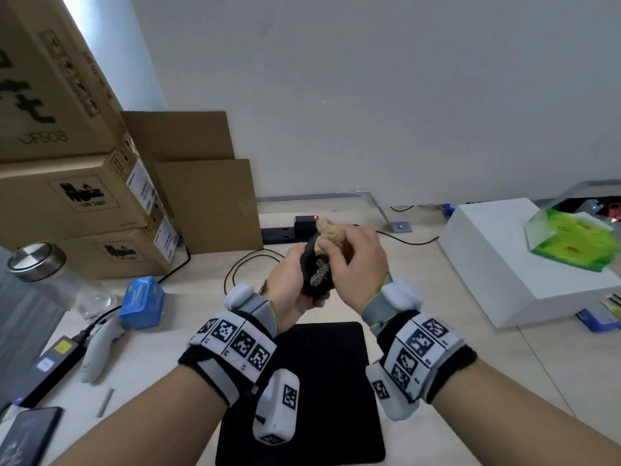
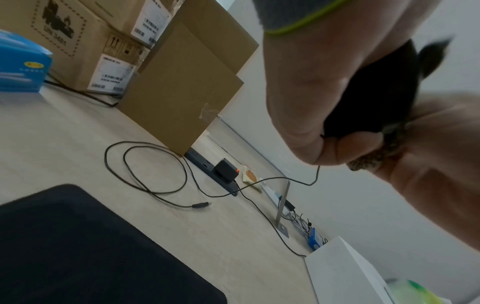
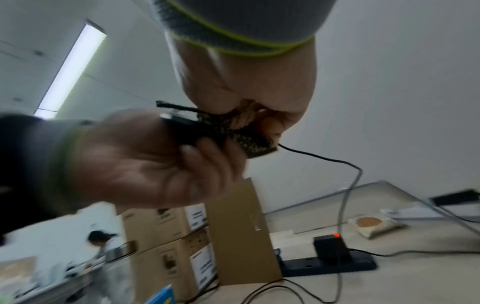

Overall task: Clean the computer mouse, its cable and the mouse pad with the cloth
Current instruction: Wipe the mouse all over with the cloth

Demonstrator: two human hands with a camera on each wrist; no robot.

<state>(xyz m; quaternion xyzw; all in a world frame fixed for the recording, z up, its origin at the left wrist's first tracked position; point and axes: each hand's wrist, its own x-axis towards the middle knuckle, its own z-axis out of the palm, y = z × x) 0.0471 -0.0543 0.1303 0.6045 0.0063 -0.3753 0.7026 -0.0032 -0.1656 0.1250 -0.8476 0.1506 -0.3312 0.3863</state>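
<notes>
The pad (image 1: 322,391) lay nearest, flat on the desk (image 1: 470,364) and bare; whether it had been wiped could not be told. Above its far edge the mouse (image 1: 311,264) was held off the desk, the left hand (image 1: 289,284) curled round its body. The cloth (image 1: 327,230) was bunched in the right hand (image 1: 356,264) and pressed vs. the mouse, so the mouse step was judged to be underway, w/ cable and prob. pad left. The cable (image 2: 155,168) lay looped beyond on the desk. Room was open in the middle; boxes (image 1: 100,196) crowded the left, a white box (image 1: 504,264) the right.
</notes>
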